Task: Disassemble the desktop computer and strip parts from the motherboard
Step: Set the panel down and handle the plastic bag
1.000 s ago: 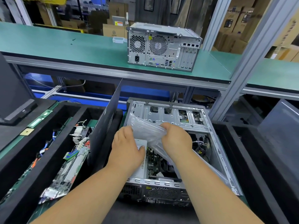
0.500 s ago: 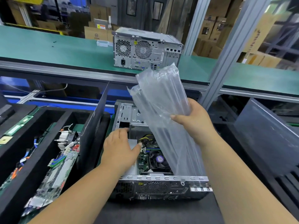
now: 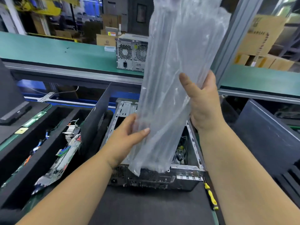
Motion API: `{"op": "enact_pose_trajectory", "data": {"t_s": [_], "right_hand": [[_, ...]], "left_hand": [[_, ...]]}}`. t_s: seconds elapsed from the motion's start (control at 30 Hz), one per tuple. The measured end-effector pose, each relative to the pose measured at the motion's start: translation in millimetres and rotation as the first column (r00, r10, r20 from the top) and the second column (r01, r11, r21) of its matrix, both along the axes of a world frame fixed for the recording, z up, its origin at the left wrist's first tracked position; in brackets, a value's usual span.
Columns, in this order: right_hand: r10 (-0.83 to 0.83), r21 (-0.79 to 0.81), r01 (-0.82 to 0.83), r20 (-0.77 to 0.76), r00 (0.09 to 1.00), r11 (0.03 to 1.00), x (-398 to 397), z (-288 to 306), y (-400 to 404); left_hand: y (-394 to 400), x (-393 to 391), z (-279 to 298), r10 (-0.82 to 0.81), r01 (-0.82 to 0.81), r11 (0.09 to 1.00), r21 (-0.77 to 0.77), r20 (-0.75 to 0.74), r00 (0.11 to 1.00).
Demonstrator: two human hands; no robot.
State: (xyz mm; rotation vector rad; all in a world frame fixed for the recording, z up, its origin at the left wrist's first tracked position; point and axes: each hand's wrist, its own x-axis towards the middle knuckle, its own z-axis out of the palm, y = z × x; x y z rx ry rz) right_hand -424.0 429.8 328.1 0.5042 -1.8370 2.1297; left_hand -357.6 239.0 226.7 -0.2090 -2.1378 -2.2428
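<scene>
An open desktop computer case (image 3: 193,172) lies on its side on the dark mat in front of me. A long clear air-cushion plastic sheet (image 3: 175,70) rises upright out of it and hides most of the inside. My right hand (image 3: 203,104) grips the sheet's right edge at mid height. My left hand (image 3: 126,137) holds its lower left edge between thumb and fingers. Some wiring (image 3: 181,153) shows inside the case to the right of the sheet.
A black bin (image 3: 40,143) at left holds circuit boards, heat sinks and cables. A removed dark side panel (image 3: 95,117) leans beside the case. A yellow-handled screwdriver (image 3: 211,197) lies at the case's right corner. A second computer (image 3: 129,54) stands on the green shelf behind.
The plastic sheet has been lifted up out of the case. My right hand rose with it, and my left hand left the case interior and took the sheet's lower edge.
</scene>
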Motion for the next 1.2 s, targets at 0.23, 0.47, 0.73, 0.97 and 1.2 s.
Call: {"op": "enact_pose_trajectory", "data": {"t_s": [0.23,0.47,0.73,0.97,1.2], "right_hand": [[0.173,0.074,-0.202,0.285,0.943,0.977,30,-46,28],[0.366,0.213,-0.468,0.387,0.846,0.857,70,-104,41],[0.627,0.422,-0.721,0.362,0.690,0.550,120,-153,17],[0.744,0.556,-0.782,0.387,0.544,0.282,167,-189,-27],[0.821,0.662,-0.749,0.425,0.382,0.005,221,-213,-98]], "left_hand": [[40,49,11,0.241,-0.252,0.964,0.084,0.123,0.963],[74,116,-14,0.366,-0.408,0.904,0.132,0.255,0.895],[59,201,-66,0.528,-0.555,0.832,0.011,0.298,0.796],[32,267,-112,0.605,-0.657,0.754,0.032,0.356,0.712],[-10,347,-146,0.698,-0.781,0.620,0.070,0.405,0.591]]}}
